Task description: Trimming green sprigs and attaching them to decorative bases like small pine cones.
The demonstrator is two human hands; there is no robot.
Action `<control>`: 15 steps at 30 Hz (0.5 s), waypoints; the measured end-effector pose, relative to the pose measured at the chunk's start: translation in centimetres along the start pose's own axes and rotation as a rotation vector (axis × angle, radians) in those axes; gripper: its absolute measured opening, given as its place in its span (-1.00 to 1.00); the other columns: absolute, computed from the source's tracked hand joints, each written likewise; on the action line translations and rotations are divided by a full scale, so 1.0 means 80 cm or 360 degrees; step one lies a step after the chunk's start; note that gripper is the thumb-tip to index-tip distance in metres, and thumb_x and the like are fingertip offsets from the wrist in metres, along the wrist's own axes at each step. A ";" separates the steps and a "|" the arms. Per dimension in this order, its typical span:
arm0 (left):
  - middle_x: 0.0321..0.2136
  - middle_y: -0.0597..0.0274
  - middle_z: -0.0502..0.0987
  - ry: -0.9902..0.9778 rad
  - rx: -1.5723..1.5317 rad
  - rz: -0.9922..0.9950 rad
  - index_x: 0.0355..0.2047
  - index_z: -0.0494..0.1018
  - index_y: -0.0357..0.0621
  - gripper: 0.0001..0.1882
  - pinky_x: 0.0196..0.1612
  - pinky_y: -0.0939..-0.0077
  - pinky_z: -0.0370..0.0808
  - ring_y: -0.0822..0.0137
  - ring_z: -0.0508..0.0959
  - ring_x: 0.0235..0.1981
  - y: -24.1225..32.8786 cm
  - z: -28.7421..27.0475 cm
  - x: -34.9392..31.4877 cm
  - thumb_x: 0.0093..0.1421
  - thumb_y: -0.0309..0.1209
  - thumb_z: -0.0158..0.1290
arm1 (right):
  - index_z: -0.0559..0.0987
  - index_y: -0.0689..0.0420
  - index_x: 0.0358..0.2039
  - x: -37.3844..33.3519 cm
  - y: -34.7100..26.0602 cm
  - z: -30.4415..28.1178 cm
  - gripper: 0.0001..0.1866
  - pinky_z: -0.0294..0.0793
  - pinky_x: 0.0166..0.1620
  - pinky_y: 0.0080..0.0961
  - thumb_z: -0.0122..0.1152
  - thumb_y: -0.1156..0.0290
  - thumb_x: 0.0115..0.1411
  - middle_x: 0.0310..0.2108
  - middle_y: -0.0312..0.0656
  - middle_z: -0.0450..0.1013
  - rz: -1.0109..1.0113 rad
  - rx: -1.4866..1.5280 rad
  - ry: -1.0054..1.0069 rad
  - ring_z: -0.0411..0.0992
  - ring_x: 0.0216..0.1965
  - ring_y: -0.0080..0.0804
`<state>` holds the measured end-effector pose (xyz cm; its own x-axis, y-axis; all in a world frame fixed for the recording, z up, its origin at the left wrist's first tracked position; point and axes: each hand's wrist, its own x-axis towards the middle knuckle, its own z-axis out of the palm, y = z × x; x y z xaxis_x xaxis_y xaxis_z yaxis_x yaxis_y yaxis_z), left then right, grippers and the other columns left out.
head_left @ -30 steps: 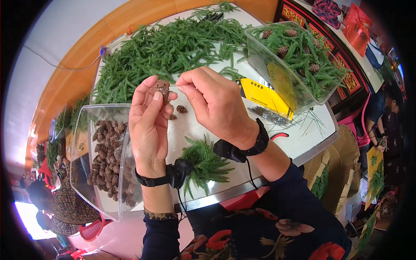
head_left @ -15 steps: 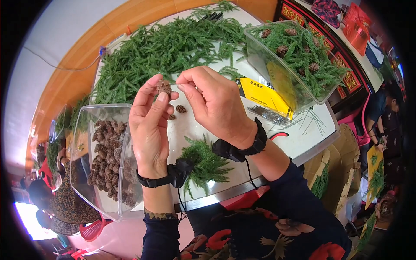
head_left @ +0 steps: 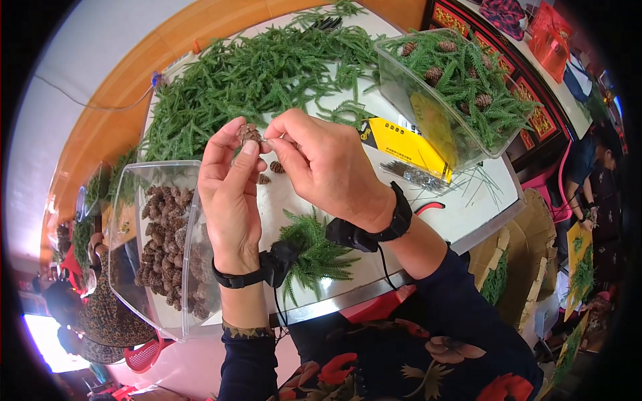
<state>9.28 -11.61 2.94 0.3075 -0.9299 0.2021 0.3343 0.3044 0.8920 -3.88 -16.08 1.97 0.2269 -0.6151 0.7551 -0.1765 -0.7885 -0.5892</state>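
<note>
Between its thumb and fingers, my left hand (head_left: 227, 190) holds a small brown pine cone (head_left: 249, 133) above the table. My right hand (head_left: 338, 167) is closed in a pinch right beside the cone, on what looks like a thin wire (head_left: 267, 139) running to it; most of the wire is hidden by the fingers. Two loose pine cones (head_left: 277, 167) lie on the table just under my hands. A tied-looking bunch of green artificial pine sprigs (head_left: 314, 250) rests on the table below my right wrist.
A clear bin (head_left: 122, 200) of pine cones stands at left, another clear bin (head_left: 401, 87) with sprigs and cones at far right. Green sprigs (head_left: 247, 73) are heaped at the back. A yellow package (head_left: 408, 147), thin green wires (head_left: 483, 187) and a red-handled tool (head_left: 430, 208) lie at right.
My right fingers have moved slightly down and left, closer against the pine cone. My left hand has tilted the cone a little and otherwise stays in place.
</note>
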 end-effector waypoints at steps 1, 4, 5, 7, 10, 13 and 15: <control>-0.25 0.24 0.49 -0.0009 -0.0038 -0.0062 0.02 0.35 -0.30 -0.64 -0.31 0.73 0.45 0.50 0.51 -0.31 0.001 0.000 0.000 0.19 -0.57 0.07 | 0.47 0.24 -0.32 0.000 0.001 0.000 -0.91 0.43 -0.53 -0.55 0.13 0.63 0.13 -0.52 -0.12 0.51 -0.0010 0.0002 0.0000 0.52 -0.55 -0.36; -0.26 0.24 0.49 -0.0036 -0.0042 -0.0083 0.01 0.36 -0.30 -0.64 -0.31 0.73 0.44 0.50 0.51 -0.31 0.001 -0.001 0.001 0.19 -0.56 0.07 | 0.47 0.24 -0.33 0.001 0.002 0.001 -0.91 0.43 -0.53 -0.55 0.13 0.63 0.13 -0.52 -0.13 0.51 -0.0031 0.0005 0.0001 0.51 -0.55 -0.36; -0.26 0.23 0.49 -0.0050 -0.0045 -0.0092 0.01 0.36 -0.30 -0.65 -0.30 0.74 0.44 0.50 0.52 -0.31 0.001 -0.001 0.002 0.20 -0.56 0.07 | 0.47 0.24 -0.33 0.002 0.002 0.001 -0.91 0.43 -0.52 -0.55 0.13 0.63 0.13 -0.53 -0.13 0.50 -0.0030 0.0015 0.0009 0.51 -0.55 -0.35; -0.26 0.23 0.49 -0.0047 -0.0041 -0.0089 0.00 0.36 -0.30 -0.65 -0.31 0.74 0.44 0.50 0.52 -0.31 -0.001 -0.004 0.003 0.20 -0.55 0.06 | 0.48 0.24 -0.33 0.002 0.002 0.001 -0.91 0.43 -0.52 -0.55 0.13 0.63 0.12 -0.54 -0.13 0.50 -0.0022 0.0039 0.0023 0.50 -0.56 -0.34; -0.26 0.22 0.49 -0.0046 -0.0036 -0.0071 0.00 0.36 -0.30 -0.66 -0.31 0.74 0.45 0.50 0.52 -0.31 0.000 -0.004 0.007 0.20 -0.55 0.06 | 0.48 0.24 -0.33 0.006 0.001 0.000 -0.91 0.42 -0.52 -0.54 0.14 0.63 0.12 -0.55 -0.14 0.49 -0.0025 0.0011 0.0041 0.49 -0.56 -0.34; -0.26 0.22 0.49 -0.0053 -0.0023 -0.0084 -0.01 0.36 -0.31 -0.67 -0.31 0.73 0.45 0.49 0.52 -0.31 0.000 -0.003 0.004 0.20 -0.55 0.06 | 0.48 0.23 -0.33 0.004 0.002 -0.001 -0.90 0.42 -0.52 -0.53 0.14 0.64 0.12 -0.55 -0.14 0.48 -0.0020 -0.0019 0.0045 0.48 -0.57 -0.33; -0.26 0.22 0.49 -0.0049 -0.0030 -0.0078 -0.01 0.36 -0.31 -0.67 -0.31 0.73 0.45 0.49 0.52 -0.31 0.003 0.000 0.002 0.20 -0.55 0.06 | 0.48 0.23 -0.33 0.005 0.001 -0.002 -0.90 0.41 -0.52 -0.53 0.14 0.63 0.12 -0.56 -0.13 0.47 -0.0027 -0.0044 0.0036 0.48 -0.58 -0.33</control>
<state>9.42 -11.71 3.19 0.2626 -0.9497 0.1707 0.3651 0.2616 0.8935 -3.99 -16.41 2.26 0.2082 -0.6015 0.7713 -0.1993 -0.7981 -0.5686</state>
